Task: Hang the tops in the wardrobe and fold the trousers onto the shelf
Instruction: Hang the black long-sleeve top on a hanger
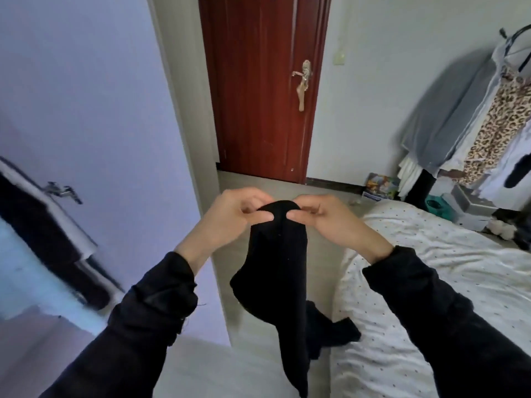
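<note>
A black garment (277, 271) hangs in front of me, bunched at the top and trailing down past the frame's lower edge. My left hand (230, 216) pinches its top edge from the left with thumb and fingers. My right hand (330, 219) pinches the same top edge from the right, close beside the left. Whether the garment is a top or trousers cannot be told. The pale wardrobe side (94, 116) stands at the left, with an open compartment (34, 225) holding dark clothing at the far left.
A bed with a dotted white sheet (431, 268) lies at the right. A red-brown door (258, 87) is shut straight ahead. Clothes on a rack (482, 119) hang at the far right above boxes on the floor. Bare floor (258, 185) runs between wardrobe and bed.
</note>
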Available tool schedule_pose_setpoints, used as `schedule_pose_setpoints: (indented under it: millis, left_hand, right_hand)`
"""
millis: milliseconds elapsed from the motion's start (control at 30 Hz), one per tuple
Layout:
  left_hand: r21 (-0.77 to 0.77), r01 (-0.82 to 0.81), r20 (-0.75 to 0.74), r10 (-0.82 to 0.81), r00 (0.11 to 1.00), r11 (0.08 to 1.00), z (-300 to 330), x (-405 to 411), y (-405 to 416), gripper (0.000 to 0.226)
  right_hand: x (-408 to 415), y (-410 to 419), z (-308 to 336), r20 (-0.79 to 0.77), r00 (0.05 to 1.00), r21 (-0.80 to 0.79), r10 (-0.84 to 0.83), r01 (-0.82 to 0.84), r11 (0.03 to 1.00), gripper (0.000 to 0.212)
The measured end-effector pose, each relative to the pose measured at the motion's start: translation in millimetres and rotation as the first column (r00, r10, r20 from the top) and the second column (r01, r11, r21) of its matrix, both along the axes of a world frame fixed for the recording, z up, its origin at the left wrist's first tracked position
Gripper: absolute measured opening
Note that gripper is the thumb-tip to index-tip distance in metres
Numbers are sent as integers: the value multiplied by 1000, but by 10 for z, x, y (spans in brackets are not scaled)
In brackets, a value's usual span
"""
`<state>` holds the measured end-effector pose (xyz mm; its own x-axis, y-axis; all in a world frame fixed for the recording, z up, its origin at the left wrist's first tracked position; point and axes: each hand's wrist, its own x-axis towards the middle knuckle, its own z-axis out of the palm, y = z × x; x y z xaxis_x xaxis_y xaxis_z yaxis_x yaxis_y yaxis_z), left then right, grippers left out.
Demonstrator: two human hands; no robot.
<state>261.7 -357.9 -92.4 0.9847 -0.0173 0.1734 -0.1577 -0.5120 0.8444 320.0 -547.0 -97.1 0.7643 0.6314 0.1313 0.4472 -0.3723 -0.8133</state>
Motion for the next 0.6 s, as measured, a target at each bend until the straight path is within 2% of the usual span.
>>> schedule_pose_setpoints:
  millis: [100,200,333,400,467,533,600]
  left_hand:
    - [19,-78,-54,79,995,997,-145,-368,428,2]
    - [20,-208,-45,209,977,978,-254,-670,782,7]
    - [-36,-486,33,487,873,874,-172,-1045,1367,10]
    - [-57,-529,39,532,846,846,-93,-1216,1633,12]
    - [16,-572,45,571,820,820,-39,-1361,1846,14]
    - [104,-603,51,601,797,791,16,-1475,2003,6]
    - [158,-649,66,647,759,745,69,-1570,2144,5]
  right_hand:
    - [-203,506,128,8,994,7,113,-113,994,18]
    - [-334,965,194,-5,980,46,200,-199,979,11]
    - [-398,1604,97,-58,957,15,285,-285,958,15]
    - [-449,1927,-15,-110,930,-21,351,-355,935,11]
    - [-511,2271,-113,-186,883,-44,432,-446,894,9]
    - [-631,2615,-177,-232,808,-28,542,-563,826,13]
    - [-771,2955,-213,-187,763,4,618,-629,777,19]
